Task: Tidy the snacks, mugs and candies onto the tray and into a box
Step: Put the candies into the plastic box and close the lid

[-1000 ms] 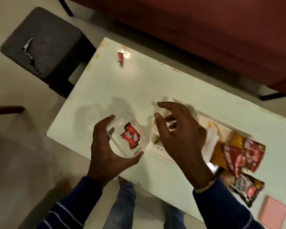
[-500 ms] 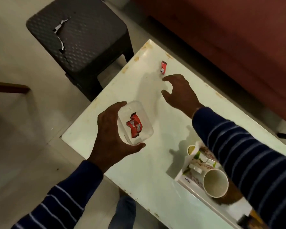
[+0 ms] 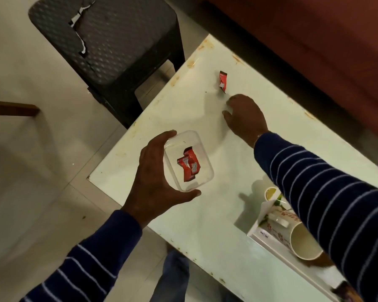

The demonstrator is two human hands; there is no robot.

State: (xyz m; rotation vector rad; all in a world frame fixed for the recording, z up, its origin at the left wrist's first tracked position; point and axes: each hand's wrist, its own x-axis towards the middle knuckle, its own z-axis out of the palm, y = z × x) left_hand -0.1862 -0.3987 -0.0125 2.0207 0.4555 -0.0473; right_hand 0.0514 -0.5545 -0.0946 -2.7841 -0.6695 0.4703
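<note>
My left hand (image 3: 155,179) grips a clear plastic box (image 3: 196,147) held over the near left corner of the white table (image 3: 205,236). Red candies (image 3: 188,163) lie inside the box. One loose red candy (image 3: 223,81) lies near the table's far corner. My right hand (image 3: 246,117) reaches across the table, fingertips just short of that candy, fingers apart and holding nothing. At the lower right a white tray (image 3: 263,237) carries a floral mug (image 3: 301,243) lying on its side and a second mug (image 3: 271,192), partly hidden by my right sleeve.
A dark plastic stool (image 3: 109,38) stands off the table's far left corner. A reddish-brown sofa (image 3: 314,40) runs along the far side. A snack packet (image 3: 347,290) peeks out at the bottom right. My knees (image 3: 175,277) are below the near edge.
My right hand left the tray, swept across the table and now sits just below the loose candy. The box in my left hand stayed in place; the view shifted left.
</note>
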